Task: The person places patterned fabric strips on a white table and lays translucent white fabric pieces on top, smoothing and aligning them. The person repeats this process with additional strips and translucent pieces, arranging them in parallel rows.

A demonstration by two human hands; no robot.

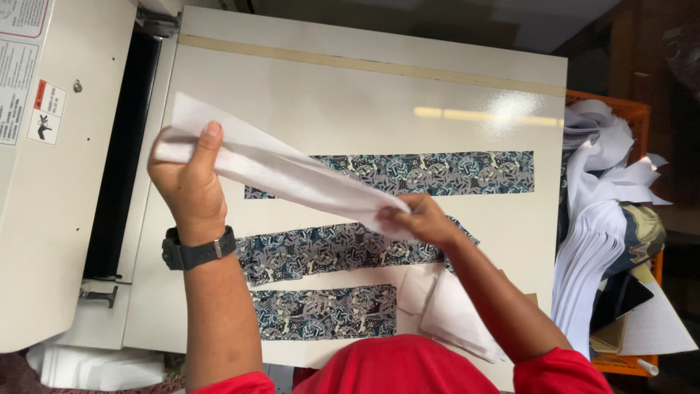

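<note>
Both hands closed on white strip [292, 179]: left hand [188, 182] pinching one end, right hand [421, 219] the other, above patterned fabric strips [321, 252].

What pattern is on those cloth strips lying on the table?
The three cloth strips carry a busy geometric print in dark blue, grey and cream; the head view shows it.

Orange crate [620, 108] holding white strips [592, 255]; cream machine [44, 219] at table's [364, 95] side.

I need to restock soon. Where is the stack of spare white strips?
In the head view, the white strips hang over the orange crate at the right edge, beside the cream table.
</note>
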